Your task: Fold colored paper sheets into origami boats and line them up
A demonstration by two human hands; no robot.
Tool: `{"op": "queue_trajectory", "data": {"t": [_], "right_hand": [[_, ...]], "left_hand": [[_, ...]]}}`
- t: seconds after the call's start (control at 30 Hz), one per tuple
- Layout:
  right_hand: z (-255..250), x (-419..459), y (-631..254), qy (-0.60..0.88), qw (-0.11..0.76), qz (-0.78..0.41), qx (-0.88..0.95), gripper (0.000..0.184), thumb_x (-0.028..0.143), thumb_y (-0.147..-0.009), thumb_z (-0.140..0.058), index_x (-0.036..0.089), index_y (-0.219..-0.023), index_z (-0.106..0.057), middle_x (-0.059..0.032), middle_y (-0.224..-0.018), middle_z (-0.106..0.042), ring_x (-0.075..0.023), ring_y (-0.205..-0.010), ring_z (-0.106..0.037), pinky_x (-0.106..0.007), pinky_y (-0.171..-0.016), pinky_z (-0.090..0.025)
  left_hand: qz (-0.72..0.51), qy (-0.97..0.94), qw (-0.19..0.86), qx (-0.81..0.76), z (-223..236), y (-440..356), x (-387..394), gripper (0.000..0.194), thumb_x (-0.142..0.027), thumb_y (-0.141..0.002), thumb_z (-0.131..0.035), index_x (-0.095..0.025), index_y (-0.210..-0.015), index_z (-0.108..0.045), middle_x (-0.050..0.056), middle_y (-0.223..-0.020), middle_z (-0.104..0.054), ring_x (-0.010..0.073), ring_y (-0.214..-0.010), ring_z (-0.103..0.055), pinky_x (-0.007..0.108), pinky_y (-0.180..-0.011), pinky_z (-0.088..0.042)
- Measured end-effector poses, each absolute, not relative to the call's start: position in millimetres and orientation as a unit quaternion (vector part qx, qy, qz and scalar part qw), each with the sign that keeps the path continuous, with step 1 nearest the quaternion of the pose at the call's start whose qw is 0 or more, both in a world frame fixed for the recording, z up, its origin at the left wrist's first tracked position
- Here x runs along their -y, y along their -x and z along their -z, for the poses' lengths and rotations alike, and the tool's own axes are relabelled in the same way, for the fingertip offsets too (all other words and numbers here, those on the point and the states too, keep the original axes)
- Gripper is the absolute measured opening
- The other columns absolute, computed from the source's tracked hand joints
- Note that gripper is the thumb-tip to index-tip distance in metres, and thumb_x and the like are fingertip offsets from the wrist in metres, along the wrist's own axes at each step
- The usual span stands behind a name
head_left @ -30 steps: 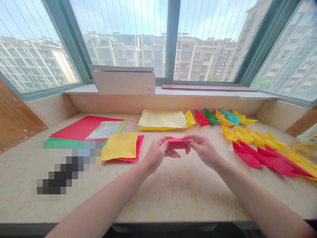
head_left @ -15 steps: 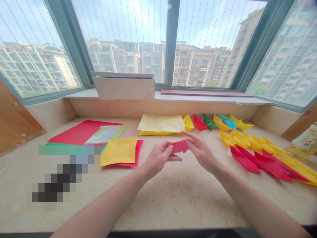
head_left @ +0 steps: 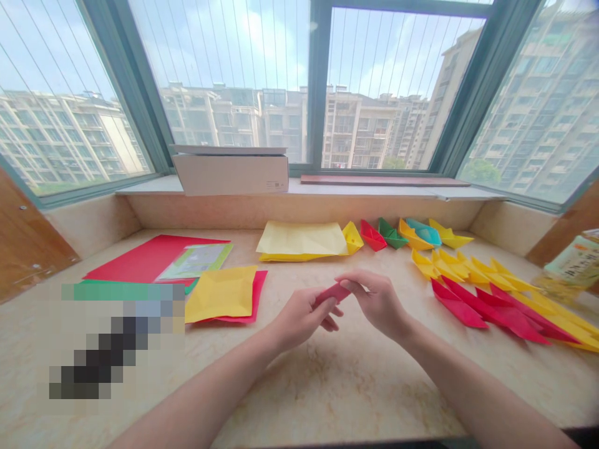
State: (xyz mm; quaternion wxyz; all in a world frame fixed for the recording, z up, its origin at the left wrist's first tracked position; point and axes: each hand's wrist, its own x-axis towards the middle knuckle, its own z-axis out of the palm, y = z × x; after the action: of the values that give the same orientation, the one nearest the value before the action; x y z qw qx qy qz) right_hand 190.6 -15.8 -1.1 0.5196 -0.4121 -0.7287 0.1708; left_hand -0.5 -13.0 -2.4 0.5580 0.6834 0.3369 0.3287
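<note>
A small folded piece of red paper (head_left: pixel 331 294) is held above the middle of the counter. My left hand (head_left: pixel 306 317) pinches its left part between thumb and fingers. At its right end, my right hand (head_left: pixel 372 296) grips the paper with thumb and bent fingers. Part of the paper is hidden behind the fingers. Left of my hands lie yellow paper sheets (head_left: pixel 223 294) on top of red ones (head_left: pixel 259 293). To the right, red folded paper boats (head_left: pixel 496 310) lie beside a row of yellow paper boats (head_left: pixel 472 268).
Cream and yellow sheets (head_left: pixel 302 239) lie at the back of the counter. Several finished boats, among them a green paper boat (head_left: pixel 392 233), line the back right. A large red sheet (head_left: pixel 140 257) lies at left under a clear packet (head_left: pixel 196 262). A white box (head_left: pixel 231 174) rests on the sill.
My right hand has turned, its fingers curling over the right end of the red paper. The paper now shows a narrower face. The whole view has shifted slightly.
</note>
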Motion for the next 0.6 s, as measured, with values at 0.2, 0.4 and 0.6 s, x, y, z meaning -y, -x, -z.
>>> {"op": "queue_trajectory", "data": {"t": [0.2,0.4,0.6], "right_hand": [[-4.8,18.9,-186.7,0.426,0.513,-0.309,0.679,0.027,0.041,-0.088,-0.064,0.017,-0.097,-0.072,-0.0035,-0.075,-0.072,-0.0174,-0.069,-0.066,-0.028,-0.066,-0.052],[-5.6,20.0,-185.4,0.418,0.525,-0.398,0.626,0.034,0.048,-0.085,-0.066,0.015,-0.076,-0.069,0.0001,-0.055,-0.062,-0.0121,-0.053,-0.055,-0.024,-0.053,-0.043],[-5.3,15.6,-185.7,0.366,0.476,-0.472,0.645,0.052,0.060,-0.089,-0.053,0.014,-0.069,-0.064,0.0001,-0.056,-0.055,-0.0092,-0.050,-0.045,-0.023,-0.049,-0.035]], "left_hand": [[-0.367,-0.647,0.593,-0.308,-1.9,0.4,10.3,0.035,-0.043,-0.090,-0.060,-0.011,-0.103,-0.067,0.009,-0.087,-0.072,0.0174,-0.064,-0.071,0.026,-0.057,-0.055],[-0.340,-0.633,0.619,-0.316,-4.1,2.7,6.8,0.033,-0.042,-0.085,-0.068,-0.009,-0.092,-0.068,0.011,-0.085,-0.072,0.0177,-0.061,-0.071,0.024,-0.052,-0.053],[-0.322,-0.630,0.644,-0.292,-5.2,-0.4,13.1,0.034,-0.042,-0.085,-0.067,-0.010,-0.095,-0.070,0.009,-0.077,-0.072,0.0168,-0.058,-0.070,0.023,-0.051,-0.053]]}}
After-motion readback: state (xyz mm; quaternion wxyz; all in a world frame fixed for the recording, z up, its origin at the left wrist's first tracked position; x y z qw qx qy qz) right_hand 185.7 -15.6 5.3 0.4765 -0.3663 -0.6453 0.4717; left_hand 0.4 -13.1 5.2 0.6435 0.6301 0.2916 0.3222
